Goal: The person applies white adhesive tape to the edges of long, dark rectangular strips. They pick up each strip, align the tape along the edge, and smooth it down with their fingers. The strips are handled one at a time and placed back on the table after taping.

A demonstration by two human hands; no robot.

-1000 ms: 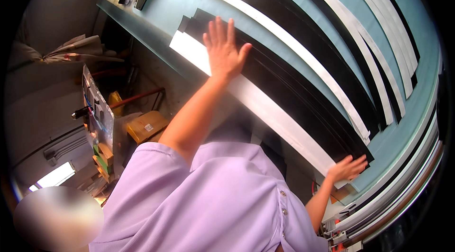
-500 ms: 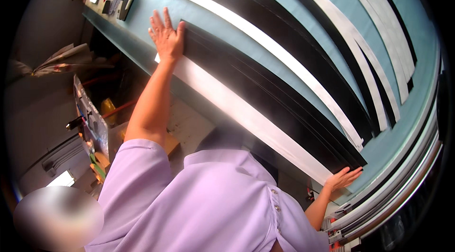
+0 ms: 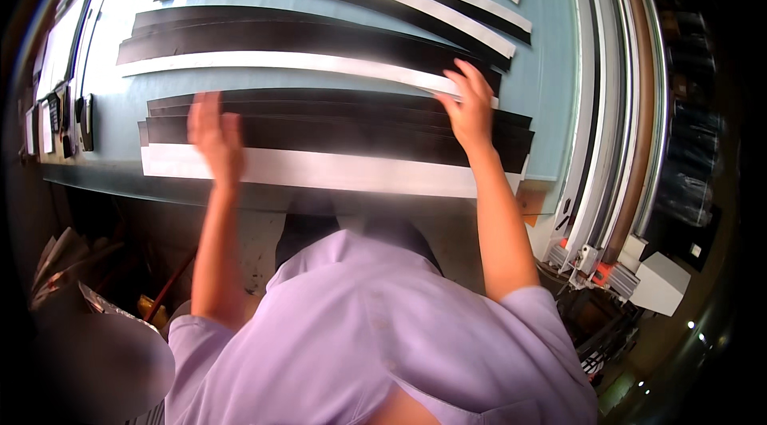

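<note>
A wide pale-blue surface (image 3: 543,105) fills the upper part of the view, carrying several groups of long flat strips laid side by side. Nearest the person lies a stack of black strips (image 3: 335,133) with a white strip (image 3: 319,171) along its near edge; both hands rest on this group. Beyond the hands lies a second group of black strips (image 3: 304,33) edged by another white strip (image 3: 280,61), and further groups lie past that.

The person, in a lilac short-sleeved shirt (image 3: 375,337), reaches forward with both arms. The right hand (image 3: 470,105) is spread flat, fingers splayed, palm pressing on the far right end of the near black stack, its fingertips reaching the white strip beyond; it grips nothing. The left hand (image 3: 214,136) is blurred, open with fingers extended, over the left part of the same stack; whether it presses down cannot be told.

Right of the right hand, metal rails (image 3: 595,145) run along the surface's edge.
</note>
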